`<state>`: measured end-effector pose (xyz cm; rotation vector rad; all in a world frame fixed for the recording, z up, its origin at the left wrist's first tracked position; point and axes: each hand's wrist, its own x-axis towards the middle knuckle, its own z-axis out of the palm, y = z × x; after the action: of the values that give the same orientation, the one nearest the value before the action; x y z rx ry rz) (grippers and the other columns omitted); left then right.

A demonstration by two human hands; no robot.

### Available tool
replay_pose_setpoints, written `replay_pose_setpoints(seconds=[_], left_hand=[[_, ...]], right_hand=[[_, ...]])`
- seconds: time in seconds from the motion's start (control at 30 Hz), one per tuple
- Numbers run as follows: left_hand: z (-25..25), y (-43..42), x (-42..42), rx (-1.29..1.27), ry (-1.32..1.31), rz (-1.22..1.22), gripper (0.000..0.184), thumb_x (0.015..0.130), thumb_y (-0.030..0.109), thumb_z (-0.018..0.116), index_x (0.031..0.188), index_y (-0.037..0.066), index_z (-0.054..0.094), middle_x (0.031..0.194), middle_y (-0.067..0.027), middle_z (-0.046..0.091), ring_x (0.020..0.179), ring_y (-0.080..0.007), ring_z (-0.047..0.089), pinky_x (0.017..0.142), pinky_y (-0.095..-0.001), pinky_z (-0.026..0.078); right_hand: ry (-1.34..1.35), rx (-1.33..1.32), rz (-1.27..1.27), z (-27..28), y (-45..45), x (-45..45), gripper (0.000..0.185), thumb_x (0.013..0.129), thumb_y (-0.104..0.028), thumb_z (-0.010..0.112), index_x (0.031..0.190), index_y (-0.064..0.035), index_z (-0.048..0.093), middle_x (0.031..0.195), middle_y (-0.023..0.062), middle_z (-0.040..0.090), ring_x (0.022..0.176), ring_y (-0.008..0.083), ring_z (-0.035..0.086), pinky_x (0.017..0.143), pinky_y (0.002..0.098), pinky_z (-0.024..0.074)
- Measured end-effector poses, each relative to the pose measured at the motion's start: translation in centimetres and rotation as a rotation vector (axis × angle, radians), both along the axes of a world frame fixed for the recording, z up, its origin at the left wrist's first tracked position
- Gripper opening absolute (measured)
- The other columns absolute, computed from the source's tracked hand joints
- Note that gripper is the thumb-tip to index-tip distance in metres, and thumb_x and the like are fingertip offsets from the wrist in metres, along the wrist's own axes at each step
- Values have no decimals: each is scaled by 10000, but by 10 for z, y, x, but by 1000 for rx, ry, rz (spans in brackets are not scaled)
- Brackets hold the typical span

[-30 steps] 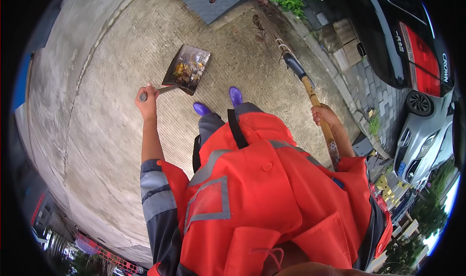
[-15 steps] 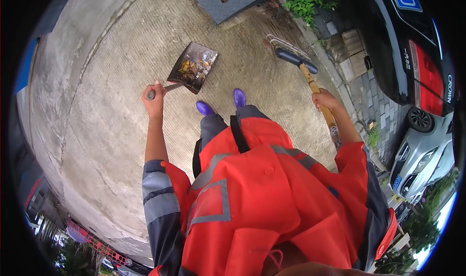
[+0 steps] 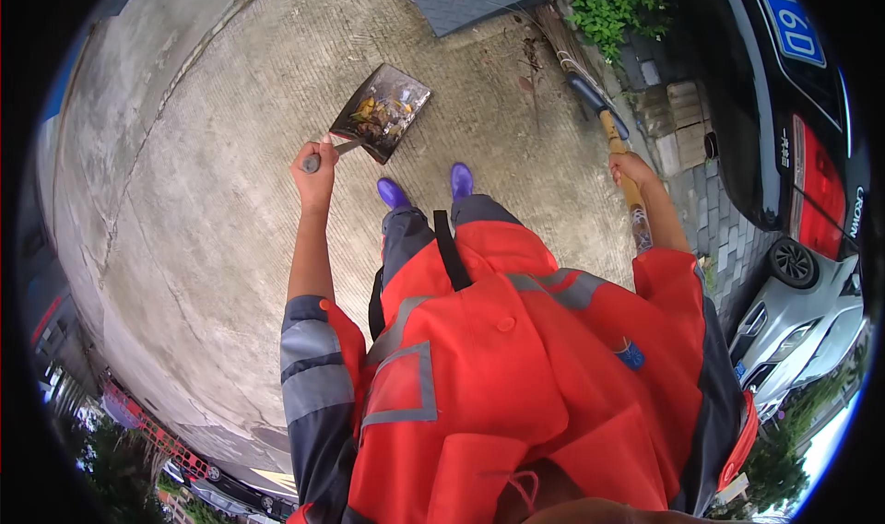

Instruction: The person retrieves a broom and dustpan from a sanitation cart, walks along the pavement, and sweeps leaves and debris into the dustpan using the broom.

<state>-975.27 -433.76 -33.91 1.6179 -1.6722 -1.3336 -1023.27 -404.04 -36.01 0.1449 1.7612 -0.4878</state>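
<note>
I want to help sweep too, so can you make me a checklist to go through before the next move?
1. Left hand holding the dustpan: ok, it is wrapped round the handle.
2. Right hand holding the broom: ok, it grips the bamboo part.
3. Litter inside the pan: ok, yellow and brown bits lie in it.
4. Ground beside the bristles clean: not ok, dark dry bits lie there.
5. Purple boots clear of the pan: ok, they stand apart from it.
6. Bristles pressed on the ground: cannot tell from above.
</note>
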Motion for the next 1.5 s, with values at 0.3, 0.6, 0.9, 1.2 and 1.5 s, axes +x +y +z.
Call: replay_pose_setpoints(seconds=[0.3,0.6,0.9,1.2,1.5], left_hand=[[-7,-14,-3,-15,101,52,311,828,198,575,593,20,476,557,-10,511,530,-57,442,516,-213,387],[1,2,-3,-46,99,53,301,821,197,584,592,19,503,551,-7,514,532,-53,437,506,-216,377],[-12,-11,1,-16,47,-31,278,835,181,566,635,10,477,608,-22,505,580,-67,481,575,-222,473],[1,-7,2,26,103,67,282,839,192,561,647,-1,486,627,-39,524,605,-77,503,597,-236,493],[2,-12,-7,-13,103,79,315,822,179,577,566,22,483,540,-4,504,527,-56,426,505,-211,367]], right_hand=[[61,14,85,88,40,69,137,662,-87,551,743,-8,474,563,49,477,414,118,447,370,272,400],[-95,-24,-259,25,3,-4,103,726,-121,506,663,-69,442,522,6,419,389,77,394,346,212,326],[121,1,138,61,3,48,78,676,-108,526,676,-37,492,501,47,458,392,137,434,359,258,374],[-339,-94,-461,2,-4,5,121,721,-123,518,638,-76,445,493,-4,405,386,79,394,336,220,329],[98,5,257,42,-30,31,88,692,-121,524,687,-45,479,515,25,448,397,122,429,374,255,387]])
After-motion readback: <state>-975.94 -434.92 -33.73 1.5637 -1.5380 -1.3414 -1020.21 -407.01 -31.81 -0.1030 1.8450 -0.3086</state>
